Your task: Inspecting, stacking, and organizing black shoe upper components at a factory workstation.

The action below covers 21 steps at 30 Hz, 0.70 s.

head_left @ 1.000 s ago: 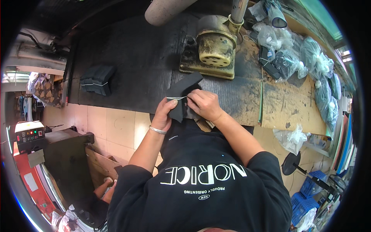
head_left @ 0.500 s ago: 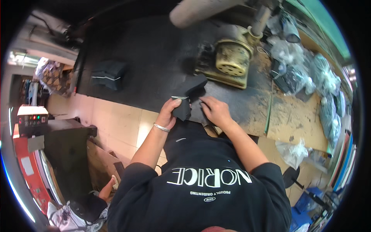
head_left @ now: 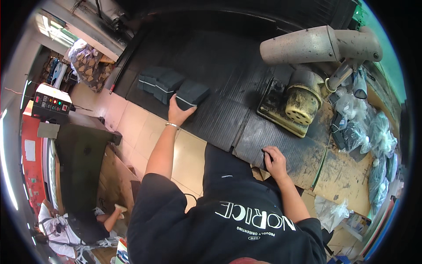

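Observation:
My left hand (head_left: 179,111) reaches to the far left of the black-covered table. Its thumb and fingers are spread around the near end of a bundle of black, foam-like pieces (head_left: 193,91), tied with a pale band. This bundle lies on the table right beside more banded black bundles (head_left: 160,82), close to or touching them. At the table's near edge, my right hand (head_left: 275,163) has its fingers curled. Something small and dark shows at those fingertips, but its kind cannot be made out.
A worn, cream-coloured machine (head_left: 301,103) with a perforated round end stands right of centre, under a grey cylindrical arm (head_left: 303,44). Clear plastic bags (head_left: 358,110) crowd the right side. A control box with lit buttons (head_left: 52,102) and a seated person (head_left: 66,226) are at left.
My left hand has carried the bundle from near my body to the far left, beside the other bundles. My right hand has drawn back to the table's near edge. The view has shifted.

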### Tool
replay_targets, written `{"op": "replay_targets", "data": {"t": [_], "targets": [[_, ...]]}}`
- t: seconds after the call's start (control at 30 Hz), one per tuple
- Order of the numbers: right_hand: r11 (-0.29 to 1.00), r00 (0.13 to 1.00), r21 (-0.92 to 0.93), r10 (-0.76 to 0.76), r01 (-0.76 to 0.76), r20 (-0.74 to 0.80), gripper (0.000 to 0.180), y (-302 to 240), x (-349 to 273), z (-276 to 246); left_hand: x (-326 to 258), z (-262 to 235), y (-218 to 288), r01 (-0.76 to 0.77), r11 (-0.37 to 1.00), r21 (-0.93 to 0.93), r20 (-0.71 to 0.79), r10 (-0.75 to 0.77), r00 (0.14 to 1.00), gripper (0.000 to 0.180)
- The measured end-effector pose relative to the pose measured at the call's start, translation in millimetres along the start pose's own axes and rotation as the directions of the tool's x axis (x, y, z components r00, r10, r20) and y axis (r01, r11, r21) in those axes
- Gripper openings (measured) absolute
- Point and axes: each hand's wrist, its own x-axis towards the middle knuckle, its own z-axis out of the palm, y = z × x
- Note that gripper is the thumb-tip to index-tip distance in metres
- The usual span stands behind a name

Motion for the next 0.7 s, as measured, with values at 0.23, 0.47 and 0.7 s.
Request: {"op": "replay_targets", "data": {"t": [0.23,0.47,0.7], "targets": [[0.998,0.999,-0.054,0.009,-0.011,-0.042,0.016,0.2,-6.7,-6.3,18.3,12.7,-15.2,-0.043,0.993,0.113,-0.113,0.056,0.992,0.103],[0.996,0.998,0.066,-0.055,0.057,-0.027,0.019,12.6,-4.0,1.3,11.2,-2.9,-42.8,-0.130,0.990,0.050,-0.130,0.136,0.982,0.091],[0.953,0.904,-0.282,-0.019,-0.114,-0.428,0.018,40.3,-24.9,-107.0,15.3,10.8,-34.1,-0.189,0.925,0.328,-0.091,0.230,0.969,0.091]]}}
